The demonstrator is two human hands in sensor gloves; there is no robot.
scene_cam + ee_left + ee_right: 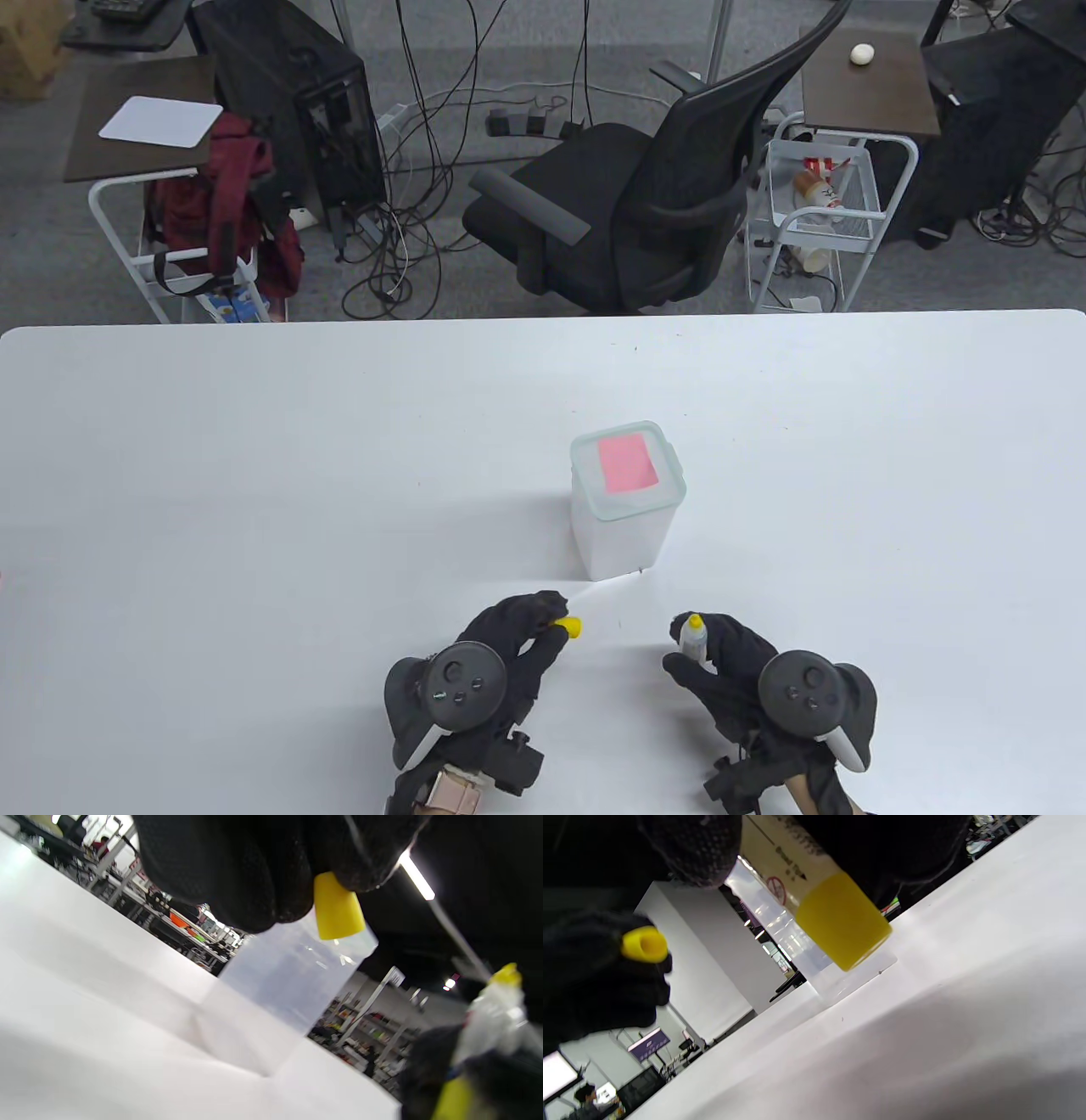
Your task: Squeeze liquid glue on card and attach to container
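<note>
The white table (254, 475) carries a translucent container (626, 526), standing upright near the middle and directly beyond the two hands. A pink card (628, 463) is seen lying flat on the container's lid, its long axis running away from the person; whether it is already stuck down cannot be told.

The container lies ahead of the gap between the hands, slightly toward the right hand's side. Both hands are held near the table's front edge and apart from the container. The right hand (747, 679) is judged marginally the nearer.

The glue bottle (694, 637) is gripped upright in the right hand, nozzle upward. In the right wrist view its clear, printed body and yellow base (842, 918) are seen, held off the table. The bottle is uncapped.

The yellow cap (568, 626) is pinched between the fingertips of the left hand (501, 662), its open end turned toward the bottle.

The coming move is judged to turn on cap and nozzle being brought into line, or the nozzle being carried forward to the card.
</note>
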